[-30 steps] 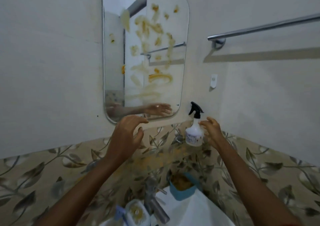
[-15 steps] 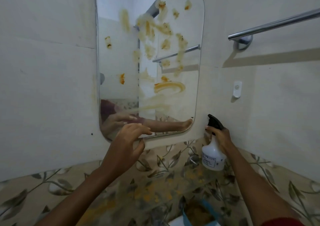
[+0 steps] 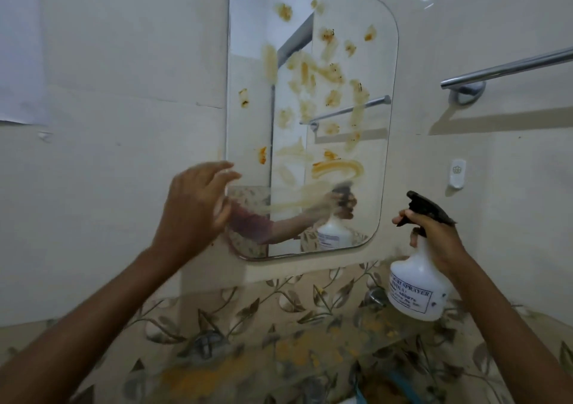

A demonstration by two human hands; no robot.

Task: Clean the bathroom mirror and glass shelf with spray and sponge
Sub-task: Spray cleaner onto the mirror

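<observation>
Nearest the camera, the right hand (image 3: 434, 236) is wrapped around the neck of a white spray bottle (image 3: 417, 289), with the forefinger hooked toward the black trigger head (image 3: 429, 206), whose nozzle faces left toward the glass. The left hand (image 3: 193, 208) hangs empty in front of the mirror's lower-left corner, fingers loosely spread and curled, gripping nothing; it is blurred, so whether it touches the glass cannot be told. Below both arms the glass shelf (image 3: 310, 354) shows only as a faint pane over the leaf-patterned tile, yellow smudges on it. No sponge is clearly in sight. Beyond the hands, the wall mirror (image 3: 248, 25) carries many orange-brown smears (image 3: 336, 169), thickest across its middle and upper half. The step in hand looks like spraying: the nozzle should probably be raised and aimed squarely at the stained patches, working from the top so the liquid runs down over the lower smears, with the free hand kept out of the mist. A chrome towel rail (image 3: 508, 68) sits on the wall to the right.
</observation>
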